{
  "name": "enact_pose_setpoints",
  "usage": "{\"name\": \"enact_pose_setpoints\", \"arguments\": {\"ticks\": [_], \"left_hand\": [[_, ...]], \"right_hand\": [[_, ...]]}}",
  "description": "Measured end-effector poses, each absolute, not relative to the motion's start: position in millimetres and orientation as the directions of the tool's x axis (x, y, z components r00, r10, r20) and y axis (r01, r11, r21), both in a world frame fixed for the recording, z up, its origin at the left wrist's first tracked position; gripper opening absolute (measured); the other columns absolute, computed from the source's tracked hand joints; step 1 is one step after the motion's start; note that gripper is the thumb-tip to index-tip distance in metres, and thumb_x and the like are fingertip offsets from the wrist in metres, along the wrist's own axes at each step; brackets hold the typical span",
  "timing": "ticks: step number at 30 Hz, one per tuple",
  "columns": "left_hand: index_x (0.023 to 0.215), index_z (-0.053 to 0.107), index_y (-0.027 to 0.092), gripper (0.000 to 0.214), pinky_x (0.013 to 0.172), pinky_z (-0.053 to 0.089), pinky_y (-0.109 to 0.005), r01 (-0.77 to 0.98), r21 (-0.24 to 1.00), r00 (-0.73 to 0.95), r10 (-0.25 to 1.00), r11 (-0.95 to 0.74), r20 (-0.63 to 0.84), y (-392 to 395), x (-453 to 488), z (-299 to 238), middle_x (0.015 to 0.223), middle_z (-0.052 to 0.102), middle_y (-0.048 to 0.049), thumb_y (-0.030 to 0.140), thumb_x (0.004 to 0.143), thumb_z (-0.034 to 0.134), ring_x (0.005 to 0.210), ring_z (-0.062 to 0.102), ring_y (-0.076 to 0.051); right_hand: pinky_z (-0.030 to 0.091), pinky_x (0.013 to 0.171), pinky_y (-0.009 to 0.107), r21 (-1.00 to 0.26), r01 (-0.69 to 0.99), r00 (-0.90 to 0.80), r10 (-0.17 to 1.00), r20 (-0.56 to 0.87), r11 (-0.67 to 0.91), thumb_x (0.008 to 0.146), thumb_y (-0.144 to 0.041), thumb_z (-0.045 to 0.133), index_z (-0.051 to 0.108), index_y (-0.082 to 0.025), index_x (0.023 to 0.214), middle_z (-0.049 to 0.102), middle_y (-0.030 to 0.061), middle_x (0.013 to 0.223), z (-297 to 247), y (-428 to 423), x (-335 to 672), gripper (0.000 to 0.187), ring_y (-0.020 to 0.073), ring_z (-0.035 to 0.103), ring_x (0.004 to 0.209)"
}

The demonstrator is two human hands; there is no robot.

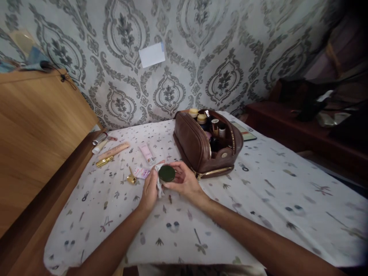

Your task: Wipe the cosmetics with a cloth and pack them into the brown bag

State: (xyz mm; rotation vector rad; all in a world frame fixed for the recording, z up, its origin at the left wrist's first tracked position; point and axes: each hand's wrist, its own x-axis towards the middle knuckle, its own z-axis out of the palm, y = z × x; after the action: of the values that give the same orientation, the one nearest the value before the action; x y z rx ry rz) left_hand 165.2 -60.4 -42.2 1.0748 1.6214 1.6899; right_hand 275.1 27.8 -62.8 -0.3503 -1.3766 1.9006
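Observation:
Between my two hands is a small round jar with a dark green lid (pixel 167 174), tilted so the lid faces me. My right hand (pixel 185 182) is closed around the jar's right side. A crumpled white cloth or tissue (pixel 159 188) is in my left hand (pixel 150 188), pressed against the jar's left side. Just beyond my left hand lie a pink-and-white packet (pixel 141 173) and a pink tube (pixel 147 153). A gold cap with an applicator (pixel 131 178) rests to their left. The brown makeup bag (pixel 191 140) stands unzipped behind my right hand.
Inside the bag are several cosmetics, among them yellow-lidded jars (pixel 201 119). At the table's left lie a gold tube (pixel 104 161), a peach tube (pixel 114 150) and a silver cylinder (pixel 100 138). A wooden panel (pixel 37 126) borders the left side. A flat tablet-like object (pixel 247 133) lies behind the bag.

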Motion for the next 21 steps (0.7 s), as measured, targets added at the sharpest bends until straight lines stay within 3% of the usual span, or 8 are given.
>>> {"name": "enact_pose_setpoints", "arguments": {"ticks": [4, 9, 12, 17, 21], "left_hand": [[0.121, 0.067, 0.023, 0.063, 0.107, 0.045, -0.037, 0.157, 0.983, -0.525, 0.835, -0.097, 0.167, -60.6, 163.2, -40.8, 0.123, 0.070, -0.0062, 0.071, 0.089, 0.041, 0.119, 0.060, -0.024], [0.120, 0.067, 0.022, 0.057, 0.098, 0.051, -0.035, 0.111, 0.989, -0.541, 0.828, -0.102, 0.146, -60.4, 155.7, -45.7, 0.117, 0.072, -0.0064, 0.065, 0.092, 0.042, 0.113, 0.063, -0.023], [0.118, 0.068, 0.020, 0.056, 0.090, 0.055, -0.032, 0.081, 0.992, -0.534, 0.837, -0.093, 0.121, -59.9, 153.7, -47.3, 0.109, 0.074, -0.0074, 0.063, 0.092, 0.044, 0.101, 0.067, -0.022], [0.119, 0.067, 0.020, 0.057, 0.074, 0.056, -0.026, 0.076, 0.994, -0.509, 0.855, -0.075, 0.104, -60.6, 156.6, -45.2, 0.100, 0.074, -0.0071, 0.064, 0.090, 0.046, 0.090, 0.068, -0.019], [0.118, 0.067, 0.021, 0.056, 0.071, 0.056, -0.025, 0.064, 0.995, -0.515, 0.852, -0.073, 0.095, -61.0, 156.7, -45.2, 0.098, 0.074, -0.0070, 0.064, 0.091, 0.045, 0.090, 0.067, -0.019]], "right_hand": [[0.051, 0.089, 0.033, -0.868, -0.401, -0.736, 0.666, 0.116, -0.293, 0.059, -0.026, 0.090, 0.061, -0.021, 0.089, 0.070, 0.0002, 0.095, -58.0, 28.8, 277.5, 0.042, 0.0160, 0.067, 0.090], [0.051, 0.084, 0.030, -0.777, -0.352, -0.854, 0.519, 0.038, -0.521, 0.067, -0.028, 0.085, 0.071, -0.019, 0.100, 0.070, 0.0043, 0.108, -52.1, 27.4, 281.0, 0.037, 0.0161, 0.067, 0.091], [0.050, 0.078, 0.024, -0.754, -0.335, -0.866, 0.500, 0.010, -0.566, 0.068, -0.024, 0.085, 0.072, -0.018, 0.102, 0.071, 0.0047, 0.105, -53.8, 26.6, 278.9, 0.037, 0.0132, 0.066, 0.087], [0.050, 0.066, 0.018, -0.700, -0.386, -0.812, 0.582, -0.052, -0.601, 0.059, -0.016, 0.089, 0.070, -0.020, 0.093, 0.072, -0.0010, 0.093, -59.4, 29.4, 276.4, 0.039, 0.0098, 0.066, 0.077], [0.053, 0.072, 0.019, -0.661, -0.330, -0.876, 0.479, -0.050, -0.673, 0.066, -0.023, 0.087, 0.070, -0.016, 0.095, 0.073, 0.0030, 0.090, -56.7, 32.8, 278.6, 0.034, 0.0121, 0.069, 0.080]]}}
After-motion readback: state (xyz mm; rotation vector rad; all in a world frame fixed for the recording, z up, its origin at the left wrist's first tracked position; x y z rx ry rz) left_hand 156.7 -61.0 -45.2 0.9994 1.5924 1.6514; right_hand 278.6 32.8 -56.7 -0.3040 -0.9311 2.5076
